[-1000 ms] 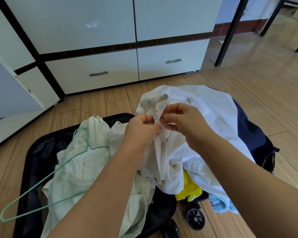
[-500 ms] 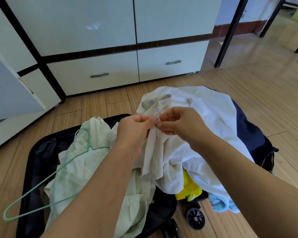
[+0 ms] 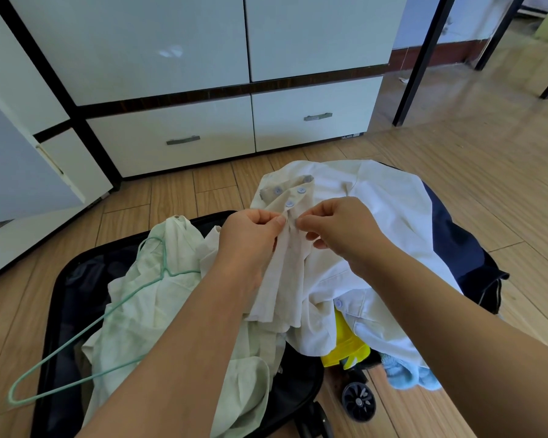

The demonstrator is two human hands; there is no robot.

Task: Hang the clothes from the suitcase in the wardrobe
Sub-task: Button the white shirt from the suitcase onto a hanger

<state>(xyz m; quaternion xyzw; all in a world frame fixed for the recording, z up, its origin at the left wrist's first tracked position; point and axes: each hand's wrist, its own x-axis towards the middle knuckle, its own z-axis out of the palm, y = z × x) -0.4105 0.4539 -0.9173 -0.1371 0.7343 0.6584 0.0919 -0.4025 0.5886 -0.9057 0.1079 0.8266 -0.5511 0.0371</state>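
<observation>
Cream shirt (image 3: pixel 285 273) lay bunched over the open black suitcase (image 3: pixel 60 298), its buttoned placket lifted between both hands. The left hand (image 3: pixel 250 235) and right hand (image 3: pixel 339 232) each pinched the soft cloth by a small blue button (image 3: pixel 290 203), fingers curled tight. It looked light, limp and crease-prone, likely best taken at collar or shoulders. Beside it lay a pale green garment (image 3: pixel 146 311) on a thin wire hanger (image 3: pixel 76 339), with a white shirt (image 3: pixel 377 216) heaped alongside on the wooden floor (image 3: pixel 456 172).

Open black suitcase (image 3: pixel 64 311) on wooden floor (image 3: pixel 456 184), before white wardrobe drawers (image 3: pixel 184 137); thin green wire hanger (image 3: pixel 86 330) over its left edge; white buttoned shirt (image 3: pixel 377 216) heaped at right edge.
</observation>
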